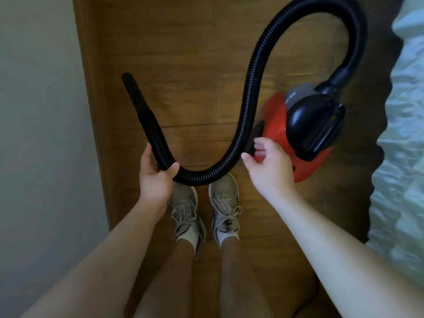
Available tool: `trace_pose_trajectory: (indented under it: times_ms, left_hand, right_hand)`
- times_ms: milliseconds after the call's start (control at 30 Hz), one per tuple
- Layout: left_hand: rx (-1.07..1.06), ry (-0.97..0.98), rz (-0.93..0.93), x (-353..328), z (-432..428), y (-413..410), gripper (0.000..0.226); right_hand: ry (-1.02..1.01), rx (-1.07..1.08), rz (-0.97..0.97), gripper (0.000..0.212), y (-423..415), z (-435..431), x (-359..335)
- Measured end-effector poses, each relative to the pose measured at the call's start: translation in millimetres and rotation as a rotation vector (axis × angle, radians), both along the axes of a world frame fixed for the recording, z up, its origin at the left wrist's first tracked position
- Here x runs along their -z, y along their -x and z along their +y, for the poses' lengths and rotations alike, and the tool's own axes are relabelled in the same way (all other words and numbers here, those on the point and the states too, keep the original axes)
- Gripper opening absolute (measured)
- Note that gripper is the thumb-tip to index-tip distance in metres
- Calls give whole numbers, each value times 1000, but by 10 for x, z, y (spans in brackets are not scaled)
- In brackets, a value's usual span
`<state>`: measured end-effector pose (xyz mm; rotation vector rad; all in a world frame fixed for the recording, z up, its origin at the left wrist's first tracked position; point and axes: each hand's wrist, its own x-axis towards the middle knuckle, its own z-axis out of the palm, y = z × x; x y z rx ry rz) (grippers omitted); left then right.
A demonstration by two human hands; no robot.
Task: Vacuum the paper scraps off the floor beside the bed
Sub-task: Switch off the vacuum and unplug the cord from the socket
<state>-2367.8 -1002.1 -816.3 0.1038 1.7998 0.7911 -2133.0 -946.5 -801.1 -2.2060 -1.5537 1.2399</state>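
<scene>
Nearest to me are my own bare legs and my two pale laced shoes, the left shoe (185, 210) and the right shoe (226, 203), standing side by side on the wooden floor (183, 53). Just above the toes, my hands are apart. My left hand (156, 177) is clamped round the black ribbed hose (250, 88), thumb over the top, at the point where the ribbing meets the smooth nozzle (135, 95). From that grip the nozzle points up and away to the left, its tip off the floor and near the wall side.

My right hand (268, 166) holds nothing. Its fingers are loosely spread, the thumb out to the side. It hovers just in front of the vacuum cleaner (275, 125); I cannot tell whether the fingertips touch it.

The hose sags in a low loop between my hands and crosses in front of my shoe tips. It then climbs in a tall arch and bends back down into the black top of the vacuum cleaner. That red body with its dark cap lies to my right, between my feet and the bed (403, 157), close against the bed's edge.

The floor is a narrow lane of brown planks. A wooden skirting (91, 111) and a plain pale wall (39, 111) run along its left side. The bed's rumpled, light blue-white cover hangs along its right side.
</scene>
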Motion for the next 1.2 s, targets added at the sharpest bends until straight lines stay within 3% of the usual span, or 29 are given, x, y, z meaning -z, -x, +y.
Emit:
trace_pose_trajectory:
  times_ms: [367,567,700,1200]
  left_hand:
    - [25,21,8,94,-44,-287,87]
    - [40,18,21,149,-50,-374,87]
    - [42,20,26,198,-68,-397,87]
    - [72,1,55,279,-48,-467,86]
  right_hand:
    - [153,283,-193,50,-696,-494,328]
    - [121,427,-163,54,-772,-477,465]
    - [114,472,-202,68,-752,-427,566]
    - [114,541,-291,61,-785,-328,772]
